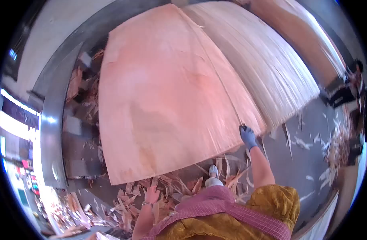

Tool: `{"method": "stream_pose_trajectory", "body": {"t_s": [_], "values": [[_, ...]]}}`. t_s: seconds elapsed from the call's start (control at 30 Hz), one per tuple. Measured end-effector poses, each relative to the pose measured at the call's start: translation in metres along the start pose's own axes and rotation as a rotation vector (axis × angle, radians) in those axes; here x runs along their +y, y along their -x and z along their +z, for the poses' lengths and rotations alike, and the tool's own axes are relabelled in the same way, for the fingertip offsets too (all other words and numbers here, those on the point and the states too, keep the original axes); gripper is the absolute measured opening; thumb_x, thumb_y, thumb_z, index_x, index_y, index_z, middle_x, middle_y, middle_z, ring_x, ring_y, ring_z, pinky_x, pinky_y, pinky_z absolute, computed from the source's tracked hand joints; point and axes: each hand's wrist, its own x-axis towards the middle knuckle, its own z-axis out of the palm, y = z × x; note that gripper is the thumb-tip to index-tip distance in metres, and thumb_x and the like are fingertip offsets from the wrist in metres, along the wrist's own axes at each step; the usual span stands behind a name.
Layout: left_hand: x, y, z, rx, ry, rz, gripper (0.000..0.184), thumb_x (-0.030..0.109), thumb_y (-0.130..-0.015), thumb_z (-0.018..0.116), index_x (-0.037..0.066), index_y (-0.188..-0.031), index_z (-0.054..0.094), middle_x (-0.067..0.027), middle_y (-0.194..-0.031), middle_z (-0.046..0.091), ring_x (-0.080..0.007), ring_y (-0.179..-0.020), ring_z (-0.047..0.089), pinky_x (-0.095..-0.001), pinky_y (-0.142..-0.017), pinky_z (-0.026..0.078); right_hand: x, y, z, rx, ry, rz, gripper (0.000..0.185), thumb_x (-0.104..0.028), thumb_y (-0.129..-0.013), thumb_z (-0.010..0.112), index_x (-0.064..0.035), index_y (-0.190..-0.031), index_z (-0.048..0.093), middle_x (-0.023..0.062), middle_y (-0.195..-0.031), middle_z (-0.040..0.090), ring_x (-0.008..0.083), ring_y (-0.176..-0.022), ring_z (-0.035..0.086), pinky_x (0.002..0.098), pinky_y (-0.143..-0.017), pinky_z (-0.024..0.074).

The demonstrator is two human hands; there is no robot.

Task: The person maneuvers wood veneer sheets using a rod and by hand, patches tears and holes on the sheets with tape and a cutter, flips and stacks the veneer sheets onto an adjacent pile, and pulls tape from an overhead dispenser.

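Observation:
A large stack of pinkish wood veneer sheets [163, 92] spreads out in front of me, a narrow strip running along its right side. My right hand [248, 137], in a blue-grey glove with dark fingertips, is closed at the strip's near end; whatever its fingers grip is too small to make out. Bare and wearing a band at the wrist, my left hand [152, 195] has its fingers stretched toward the near edge of the pinkish sheet. I cannot tell whether they touch it.
Beside the pinkish sheet lies a paler veneer stack [267, 68], with a brownish stack [299, 36] beyond. Torn veneer scraps [127, 204] litter the floor around my feet, and more scraps [337, 144] lie at right. Another person [353, 84] stands at far right. A metal beam [53, 132] runs along the left.

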Motion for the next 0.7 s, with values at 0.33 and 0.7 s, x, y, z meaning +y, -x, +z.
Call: {"method": "stream_pose_trajectory", "body": {"t_s": [0.33, 0.7], "values": [[-0.269, 0.175, 0.012, 0.175, 0.246, -0.389, 0.038, 0.034, -0.081, 0.058, 0.008, -0.108, 0.067, -0.0151, -0.102, 0.068, -0.0338, -0.094, 0.065, -0.0415, -0.08, 0.052, -0.154, 0.194, 0.129, -0.152, -0.605, 0.153, 0.032, -0.041, -0.091, 0.055, -0.0111, -0.081, 0.062, 0.0049, -0.051, 0.051, 0.0172, -0.037, 0.046, 0.0336, -0.035, 0.0338], [-0.488, 0.225, -0.08, 0.376, 0.8, -0.586, 0.037, 0.03, -0.082, 0.061, 0.005, -0.108, 0.068, -0.0136, -0.089, 0.07, -0.0228, -0.082, 0.068, -0.0337, -0.074, 0.054, -0.391, 0.348, 0.347, -0.186, -0.648, 0.064, 0.031, -0.043, -0.092, 0.054, -0.0174, -0.075, 0.053, -0.0003, -0.05, 0.045, 0.0131, -0.036, 0.038, 0.0309, -0.033, 0.0272]]}}
